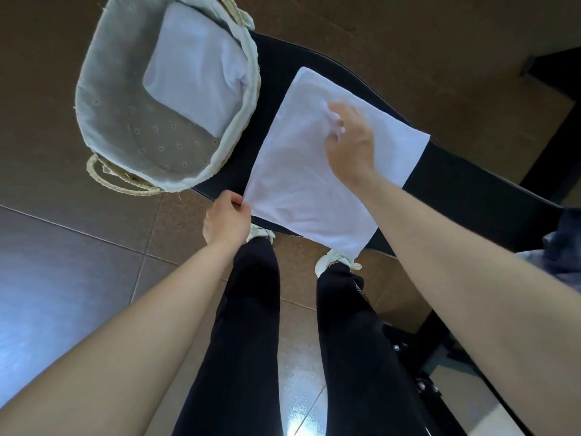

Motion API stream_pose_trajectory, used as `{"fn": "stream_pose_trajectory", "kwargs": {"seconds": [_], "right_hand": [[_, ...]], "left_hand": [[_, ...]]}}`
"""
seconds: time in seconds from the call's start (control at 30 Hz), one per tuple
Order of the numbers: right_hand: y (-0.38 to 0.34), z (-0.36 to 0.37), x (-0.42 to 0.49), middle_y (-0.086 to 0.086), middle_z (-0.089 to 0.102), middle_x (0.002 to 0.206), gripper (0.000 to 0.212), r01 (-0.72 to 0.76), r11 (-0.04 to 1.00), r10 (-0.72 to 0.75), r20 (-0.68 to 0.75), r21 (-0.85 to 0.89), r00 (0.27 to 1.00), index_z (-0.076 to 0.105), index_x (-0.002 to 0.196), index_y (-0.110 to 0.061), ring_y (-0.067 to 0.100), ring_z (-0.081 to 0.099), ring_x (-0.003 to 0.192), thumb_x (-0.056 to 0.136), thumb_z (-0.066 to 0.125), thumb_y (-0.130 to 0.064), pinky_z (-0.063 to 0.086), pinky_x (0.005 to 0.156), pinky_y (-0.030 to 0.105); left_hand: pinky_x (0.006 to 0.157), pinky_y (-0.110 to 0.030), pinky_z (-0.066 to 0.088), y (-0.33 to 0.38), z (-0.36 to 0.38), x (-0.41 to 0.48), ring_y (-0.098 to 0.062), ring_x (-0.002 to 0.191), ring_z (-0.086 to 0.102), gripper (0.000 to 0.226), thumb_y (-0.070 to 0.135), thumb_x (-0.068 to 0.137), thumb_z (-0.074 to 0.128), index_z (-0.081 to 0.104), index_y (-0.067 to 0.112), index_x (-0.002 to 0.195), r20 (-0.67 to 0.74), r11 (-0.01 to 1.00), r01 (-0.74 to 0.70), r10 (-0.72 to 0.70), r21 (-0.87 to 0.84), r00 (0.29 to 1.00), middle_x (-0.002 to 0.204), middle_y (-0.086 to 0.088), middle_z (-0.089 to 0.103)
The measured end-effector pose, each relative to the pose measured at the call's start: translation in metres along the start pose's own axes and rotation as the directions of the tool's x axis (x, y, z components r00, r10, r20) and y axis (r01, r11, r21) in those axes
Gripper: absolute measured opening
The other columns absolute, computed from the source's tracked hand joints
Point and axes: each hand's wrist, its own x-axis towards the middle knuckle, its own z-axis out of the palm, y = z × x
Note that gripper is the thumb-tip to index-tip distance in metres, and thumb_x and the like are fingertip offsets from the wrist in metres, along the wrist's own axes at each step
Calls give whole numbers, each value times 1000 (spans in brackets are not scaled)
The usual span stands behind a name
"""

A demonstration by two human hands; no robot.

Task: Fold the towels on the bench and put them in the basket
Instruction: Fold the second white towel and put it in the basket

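A white towel (301, 171) lies spread flat across the black bench (465, 196), its near corner hanging over the front edge. My left hand (226, 220) pinches the towel's near left corner at the bench edge. My right hand (350, 143) rests on the middle of the towel, fingers bunching a little cloth. At the bench's left end stands a woven basket (94, 99) with a pale fabric liner. A folded white towel (198, 70) lies inside it against the far right wall.
My legs in dark trousers and white shoes (336, 262) stand right against the bench front. Some dark blue and grey cloth (562, 247) sits at the right edge. Black metal bench legs (424, 366) reach the tiled floor at lower right.
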Motion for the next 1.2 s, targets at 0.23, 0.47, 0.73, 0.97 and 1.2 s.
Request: {"fn": "stream_pose_trajectory", "kwargs": {"seconds": [0.23,0.47,0.73,0.97,1.2], "right_hand": [[76,-24,-67,13,49,134,51,-384,918,347,-260,-105,901,56,138,-12,31,47,117,88,65,-7,46,88,34],[101,-45,-59,2,55,120,55,-537,835,548,-291,124,785,41,147,-22,13,56,99,97,64,-25,50,86,29],[112,-57,-39,-5,62,92,12,-582,755,642,-158,303,750,64,101,-14,8,59,83,96,67,-25,49,73,23],[105,-49,-69,-7,62,92,30,-619,698,687,-92,362,721,59,109,-16,8,61,83,90,73,-35,50,70,23],[100,-9,-148,1,64,89,18,-777,525,780,169,347,603,62,96,-8,20,58,78,82,69,-16,47,67,32]], "left_hand": [[93,-40,46,22,6,6,-25,111,56,26,37,95,63,64,22,116,-87,978,-208,206,-18,975,114,1,57],[88,-35,37,62,14,31,-34,113,56,24,33,102,55,63,17,119,-163,957,-279,289,84,943,126,-9,56],[86,-34,33,54,10,31,-32,106,58,21,27,108,49,57,10,115,-218,938,-321,343,129,914,116,-9,60],[86,-42,41,45,16,13,-32,113,58,33,37,99,58,51,21,126,-221,985,-157,168,66,961,125,-4,61],[83,-38,37,7,23,-12,-35,106,59,42,43,94,70,51,14,118,-134,995,-58,68,82,989,122,-8,58]]}}
